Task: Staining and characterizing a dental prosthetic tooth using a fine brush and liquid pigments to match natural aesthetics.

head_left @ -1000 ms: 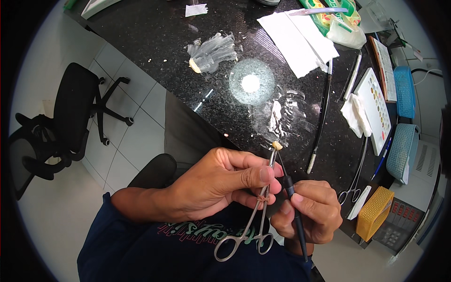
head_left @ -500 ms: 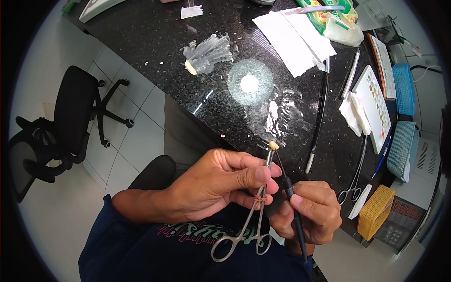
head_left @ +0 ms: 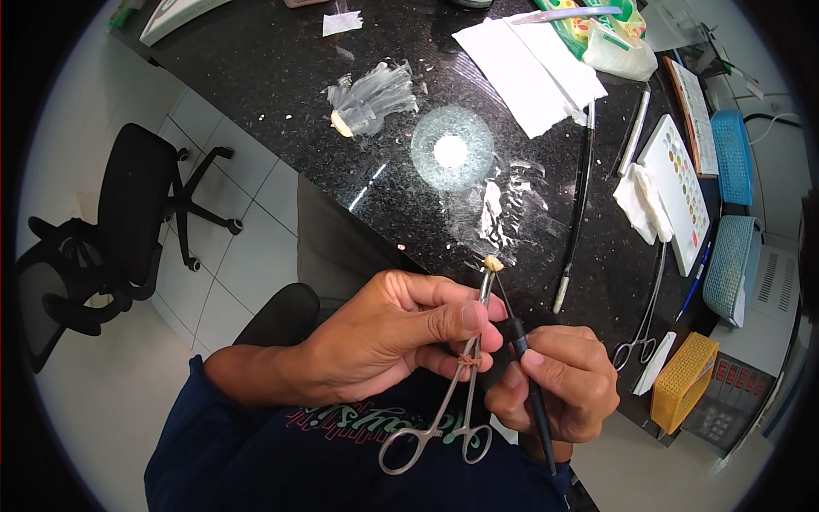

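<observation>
Dark blue shirt (head_left: pixel 341 461): lettering across the front, the plainest in view, a flowing script in pale green with angular pinkish-red outlined characters alongside, the line partly crossed by steel forceps (head_left: pixel 450 403). Green-and-yellow packet (head_left: pixel 584 34), top right of the surface (head_left: pixel 426 213): printed pattern plus a small green strip, any wording on it too small or cut off to read. Grey device (head_left: pixel 772 290), right side: front panel bears rows of red-marked fields above pale keys, their characters too small to make out.
</observation>
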The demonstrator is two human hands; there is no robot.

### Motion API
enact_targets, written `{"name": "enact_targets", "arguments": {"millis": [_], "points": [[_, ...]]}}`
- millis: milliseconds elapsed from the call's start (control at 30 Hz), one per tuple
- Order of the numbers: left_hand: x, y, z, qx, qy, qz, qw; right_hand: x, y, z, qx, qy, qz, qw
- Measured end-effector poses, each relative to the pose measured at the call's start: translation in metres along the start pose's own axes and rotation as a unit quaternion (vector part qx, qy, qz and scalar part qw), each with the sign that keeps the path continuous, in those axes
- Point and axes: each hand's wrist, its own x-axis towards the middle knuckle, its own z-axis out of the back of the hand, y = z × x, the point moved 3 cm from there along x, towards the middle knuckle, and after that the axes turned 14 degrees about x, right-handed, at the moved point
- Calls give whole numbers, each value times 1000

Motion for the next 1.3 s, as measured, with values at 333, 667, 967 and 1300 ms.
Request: {"name": "enact_targets", "arguments": {"millis": [333, 667, 967, 1300], "points": [[-2, -3, -3, 13, -2, 7, 1000, 0, -1, 3, 19, 7, 8, 1000], [-3, -4, -1, 4, 7, 17, 1000, 0, 0, 4, 19, 8, 2, 1000], [-5, -1, 5, 4, 9, 6, 1000, 0, 3, 10, 53, -64, -24, 996], [1, 0, 2, 14, 13, 4, 1000, -1, 7, 11, 11, -12, -17, 1000]]}}
